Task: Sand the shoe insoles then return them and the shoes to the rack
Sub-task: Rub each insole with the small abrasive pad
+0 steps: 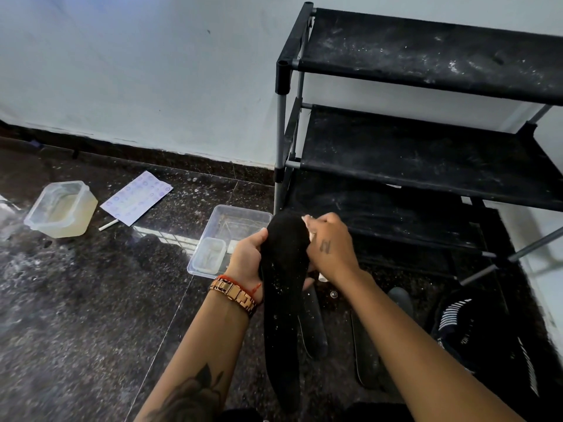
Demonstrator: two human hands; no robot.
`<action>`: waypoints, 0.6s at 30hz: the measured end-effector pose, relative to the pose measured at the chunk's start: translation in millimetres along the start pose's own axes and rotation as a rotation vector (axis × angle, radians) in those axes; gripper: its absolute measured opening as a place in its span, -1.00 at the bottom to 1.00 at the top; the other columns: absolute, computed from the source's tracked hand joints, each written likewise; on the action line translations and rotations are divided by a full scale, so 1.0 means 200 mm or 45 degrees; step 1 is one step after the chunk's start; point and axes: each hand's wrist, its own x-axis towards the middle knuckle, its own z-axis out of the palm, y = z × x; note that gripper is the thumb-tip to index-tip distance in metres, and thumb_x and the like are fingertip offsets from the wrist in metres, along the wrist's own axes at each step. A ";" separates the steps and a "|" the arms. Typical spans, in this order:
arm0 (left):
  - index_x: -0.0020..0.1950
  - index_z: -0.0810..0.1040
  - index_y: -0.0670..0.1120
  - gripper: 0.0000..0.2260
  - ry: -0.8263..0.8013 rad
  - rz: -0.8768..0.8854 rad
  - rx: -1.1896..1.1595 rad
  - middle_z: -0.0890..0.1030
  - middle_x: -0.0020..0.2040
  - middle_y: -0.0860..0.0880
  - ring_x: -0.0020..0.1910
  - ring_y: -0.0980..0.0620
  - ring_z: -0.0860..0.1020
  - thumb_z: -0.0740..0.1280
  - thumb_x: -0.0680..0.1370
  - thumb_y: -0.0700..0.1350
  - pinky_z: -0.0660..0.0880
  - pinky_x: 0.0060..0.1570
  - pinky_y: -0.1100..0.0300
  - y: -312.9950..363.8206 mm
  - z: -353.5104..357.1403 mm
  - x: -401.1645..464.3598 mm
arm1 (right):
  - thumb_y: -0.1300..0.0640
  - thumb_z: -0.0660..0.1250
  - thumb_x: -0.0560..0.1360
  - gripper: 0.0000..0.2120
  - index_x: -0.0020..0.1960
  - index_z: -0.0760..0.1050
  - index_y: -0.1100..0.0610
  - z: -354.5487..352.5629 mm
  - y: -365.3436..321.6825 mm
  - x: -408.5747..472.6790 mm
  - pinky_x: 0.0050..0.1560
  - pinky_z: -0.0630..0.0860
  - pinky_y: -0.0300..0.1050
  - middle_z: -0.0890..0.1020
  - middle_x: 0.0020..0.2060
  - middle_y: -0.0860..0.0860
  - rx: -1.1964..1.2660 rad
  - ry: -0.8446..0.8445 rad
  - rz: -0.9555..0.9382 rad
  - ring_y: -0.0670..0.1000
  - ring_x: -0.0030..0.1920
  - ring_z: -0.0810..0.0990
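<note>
A long black insole [283, 269] stands upright between my hands, speckled with pale dust. My left hand [248, 254] grips its left edge near the toe end. My right hand [330, 245] is curled over the insole's right side and pinches a small pale piece of sandpaper [307, 222] against it. Two more dark insoles [313, 327] [365, 351] lie flat on the floor below my hands. A black shoe with white stripes [475, 336] sits on the floor at the right. The black shoe rack [426, 147] stands behind, its shelves dusty and bare.
A clear plastic tray [243, 220] with a smaller tub [208, 254] inside sits left of my hands. Further left stand a plastic container of yellowish liquid [61, 208], a printed sheet [137, 196] and a white stick [108, 225]. The dark stone floor meets a pale wall.
</note>
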 end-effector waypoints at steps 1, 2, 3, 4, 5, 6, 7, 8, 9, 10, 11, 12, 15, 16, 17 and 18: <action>0.09 0.52 -0.19 -0.58 -0.003 0.002 -0.001 0.58 0.02 -0.30 -0.01 -0.32 0.52 0.08 0.60 0.13 0.41 -0.02 -0.27 0.00 0.00 0.00 | 0.34 0.15 0.51 -0.57 0.35 0.41 0.13 -0.02 -0.01 0.00 0.02 0.34 -0.28 0.45 0.10 0.09 0.050 0.043 0.046 0.06 0.15 0.43; 0.09 0.52 -0.18 -0.57 -0.006 0.011 0.006 0.58 0.01 -0.30 -0.01 -0.32 0.52 0.08 0.60 0.14 0.41 -0.01 -0.25 0.00 0.00 0.00 | 0.37 0.15 0.49 -0.54 0.35 0.42 0.12 -0.04 -0.03 -0.01 0.00 0.31 -0.33 0.47 0.09 0.08 0.079 0.113 0.039 0.04 0.12 0.45; 0.08 0.53 -0.17 -0.57 -0.004 0.031 0.008 0.60 -0.01 -0.28 -0.03 -0.29 0.54 0.07 0.60 0.13 0.43 -0.02 -0.22 0.00 0.01 0.00 | 0.37 0.15 0.47 -0.54 0.32 0.45 0.11 -0.05 -0.07 -0.02 -0.02 0.29 -0.36 0.49 0.07 0.08 0.091 0.178 -0.017 0.03 0.08 0.47; 0.05 0.54 -0.17 -0.59 -0.006 0.071 0.014 0.61 -0.06 -0.26 -0.08 -0.24 0.55 0.06 0.61 0.12 0.46 -0.04 -0.15 0.00 0.01 0.00 | 0.35 0.17 0.46 -0.57 0.28 0.50 0.09 -0.06 -0.11 -0.04 -0.04 0.28 -0.38 0.52 0.03 0.07 0.103 0.212 -0.111 0.02 0.03 0.50; 0.00 0.55 -0.17 -0.60 -0.006 0.135 0.019 0.62 -0.12 -0.22 -0.14 -0.18 0.57 0.06 0.62 0.09 0.48 -0.08 -0.07 -0.01 0.01 0.01 | 0.30 0.20 0.47 -0.63 0.23 0.54 0.09 -0.05 -0.15 -0.06 -0.04 0.31 -0.37 0.56 -0.01 0.07 0.129 0.194 -0.223 0.02 -0.02 0.52; -0.05 0.54 -0.18 -0.62 -0.002 0.206 0.029 0.60 -0.17 -0.19 -0.20 -0.12 0.57 0.06 0.62 0.05 0.49 -0.10 0.00 -0.01 0.01 0.01 | 0.25 0.22 0.49 -0.69 0.19 0.57 0.09 -0.04 -0.19 -0.09 -0.03 0.37 -0.33 0.58 -0.04 0.07 0.168 0.127 -0.326 0.02 -0.04 0.54; -0.08 0.54 -0.18 -0.63 0.016 0.259 0.034 0.58 -0.19 -0.17 -0.23 -0.08 0.57 0.07 0.62 0.02 0.51 -0.10 0.06 -0.01 0.01 0.02 | 0.22 0.23 0.51 -0.71 0.18 0.58 0.10 -0.02 -0.21 -0.12 -0.01 0.42 -0.27 0.60 -0.04 0.07 0.204 0.048 -0.393 0.02 -0.04 0.56; -0.09 0.54 -0.19 -0.65 0.038 0.292 0.044 0.57 -0.19 -0.16 -0.24 -0.06 0.57 0.07 0.62 0.00 0.50 -0.09 0.10 -0.01 0.00 0.03 | 0.22 0.24 0.51 -0.71 0.18 0.58 0.11 -0.01 -0.22 -0.13 0.01 0.46 -0.22 0.62 -0.03 0.06 0.227 -0.004 -0.422 0.02 -0.03 0.57; -0.10 0.54 -0.19 -0.66 0.046 0.307 0.061 0.57 -0.20 -0.15 -0.24 -0.06 0.58 0.08 0.63 -0.01 0.49 -0.09 0.12 -0.01 0.00 0.02 | 0.22 0.24 0.50 -0.71 0.18 0.58 0.10 0.00 -0.22 -0.13 0.03 0.48 -0.17 0.62 -0.03 0.06 0.241 -0.009 -0.415 0.02 -0.02 0.57; -0.09 0.54 -0.19 -0.65 0.054 0.312 0.069 0.59 -0.22 -0.15 -0.28 -0.06 0.60 0.07 0.63 -0.01 0.49 -0.11 0.11 0.00 0.00 0.01 | 0.22 0.25 0.50 -0.72 0.16 0.59 0.08 0.00 -0.21 -0.12 0.03 0.49 -0.14 0.63 -0.04 0.05 0.242 0.010 -0.387 0.02 -0.02 0.57; -0.08 0.55 -0.18 -0.64 0.058 0.304 0.075 0.62 -0.26 -0.15 -0.32 -0.06 0.62 0.06 0.63 0.01 0.52 -0.16 0.09 0.00 0.00 0.00 | 0.21 0.26 0.51 -0.74 0.14 0.60 0.07 -0.01 -0.19 -0.11 0.02 0.50 -0.11 0.64 -0.05 0.05 0.224 0.038 -0.356 0.03 -0.03 0.58; -0.06 0.56 -0.17 -0.62 0.075 0.287 0.080 0.65 -0.27 -0.16 -0.34 -0.07 0.64 0.05 0.63 0.03 0.54 -0.20 0.08 0.00 0.01 -0.01 | 0.20 0.26 0.51 -0.76 0.11 0.62 0.06 -0.01 -0.16 -0.10 0.00 0.51 -0.09 0.64 -0.07 0.05 0.186 0.063 -0.318 0.04 -0.04 0.58; 0.10 0.55 -0.14 -0.58 0.097 0.172 0.077 0.63 -0.04 -0.25 -0.13 -0.24 0.61 0.07 0.60 0.14 0.55 -0.13 -0.15 0.00 0.01 -0.04 | 0.20 0.23 0.54 -0.74 0.14 0.60 0.03 -0.04 -0.08 -0.06 -0.01 0.50 -0.08 0.63 -0.06 0.07 0.087 0.074 -0.142 0.07 -0.04 0.58; 0.16 0.52 -0.14 -0.55 0.098 0.142 0.065 0.60 0.05 -0.28 -0.07 -0.29 0.58 0.07 0.59 0.18 0.53 -0.10 -0.19 0.00 0.01 -0.04 | 0.22 0.22 0.53 -0.72 0.17 0.58 0.04 -0.06 -0.07 -0.06 -0.01 0.49 -0.12 0.62 -0.05 0.09 0.072 0.087 -0.085 0.08 -0.02 0.58; 0.21 0.48 -0.14 -0.52 0.094 0.125 0.052 0.57 0.12 -0.31 -0.03 -0.33 0.56 0.06 0.58 0.20 0.52 -0.08 -0.19 0.00 0.00 -0.03 | 0.25 0.22 0.52 -0.69 0.19 0.57 0.04 -0.07 -0.07 -0.06 -0.03 0.46 -0.19 0.62 -0.05 0.10 0.071 0.115 -0.053 0.08 -0.02 0.58; 0.23 0.47 -0.15 -0.49 0.093 0.121 0.041 0.56 0.14 -0.31 -0.03 -0.33 0.56 0.05 0.58 0.22 0.50 -0.07 -0.18 0.00 -0.01 -0.03 | 0.28 0.22 0.50 -0.67 0.20 0.56 0.05 -0.09 -0.08 -0.06 -0.08 0.41 -0.27 0.62 -0.05 0.10 0.086 0.146 -0.042 0.07 -0.03 0.58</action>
